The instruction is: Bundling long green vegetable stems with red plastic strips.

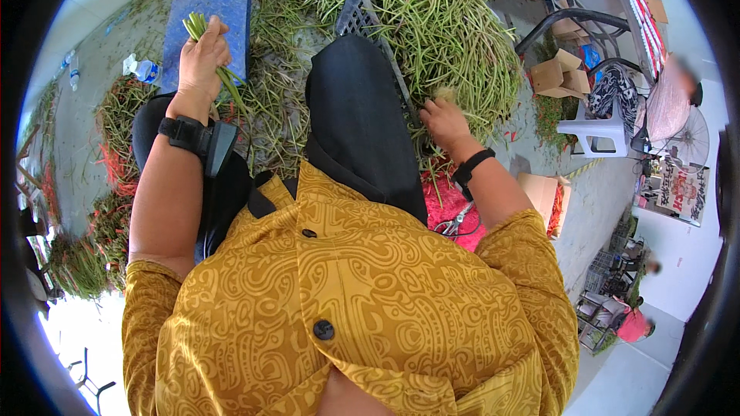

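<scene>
Green stalks fill this moment: the left hand (202, 58) clenches a small bunch of long beans (212, 50), held up over the blue board (208, 19), ends roughly level. The right hand (445, 125) reaches into the big bean pile (432, 15), fingers curled on a few pods; how firmly, I cannot tell. Best to pull single straight pods and keep the bunch ends even. A black crate (362, 23) pokes out of the pile beside that hand, scissors (459, 223) lie on pink cloth, and loose beans crowd the floor.
</scene>
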Motion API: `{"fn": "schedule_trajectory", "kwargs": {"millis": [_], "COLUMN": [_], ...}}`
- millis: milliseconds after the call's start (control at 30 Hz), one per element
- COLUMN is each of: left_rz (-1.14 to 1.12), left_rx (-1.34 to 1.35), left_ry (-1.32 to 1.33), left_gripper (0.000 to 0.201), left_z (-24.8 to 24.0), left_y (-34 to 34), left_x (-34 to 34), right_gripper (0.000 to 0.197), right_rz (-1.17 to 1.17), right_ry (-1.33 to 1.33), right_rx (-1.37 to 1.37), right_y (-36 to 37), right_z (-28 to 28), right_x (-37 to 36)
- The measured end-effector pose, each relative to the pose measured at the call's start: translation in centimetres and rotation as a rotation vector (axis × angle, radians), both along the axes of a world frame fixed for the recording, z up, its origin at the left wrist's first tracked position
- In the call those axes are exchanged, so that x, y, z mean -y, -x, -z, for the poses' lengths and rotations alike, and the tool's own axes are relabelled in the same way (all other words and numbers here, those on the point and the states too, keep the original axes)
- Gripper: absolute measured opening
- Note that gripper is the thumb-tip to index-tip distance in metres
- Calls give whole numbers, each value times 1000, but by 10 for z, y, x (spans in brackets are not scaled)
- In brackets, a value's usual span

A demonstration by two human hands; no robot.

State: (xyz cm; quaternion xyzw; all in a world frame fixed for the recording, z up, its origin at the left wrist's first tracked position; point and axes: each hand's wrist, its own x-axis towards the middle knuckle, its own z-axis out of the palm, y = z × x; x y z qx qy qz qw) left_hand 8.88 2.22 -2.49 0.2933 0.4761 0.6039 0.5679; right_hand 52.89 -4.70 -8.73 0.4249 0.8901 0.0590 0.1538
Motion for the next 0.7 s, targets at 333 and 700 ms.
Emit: {"fn": "schedule_trajectory", "kwargs": {"millis": [333, 700], "left_rz": [24, 18], "left_rx": [-16, -8], "left_ry": [-25, -22], "left_gripper": [29, 30], "left_z": [-1, -1], "left_y": [2, 4], "left_x": [-2, 1], "right_gripper": [34, 28], "right_rz": [-17, 22], "right_ry": [20, -80], "right_rx": [-20, -176], "right_y": [-8, -14], "right_z": [-9, -15], "right_x": [4, -1]}}
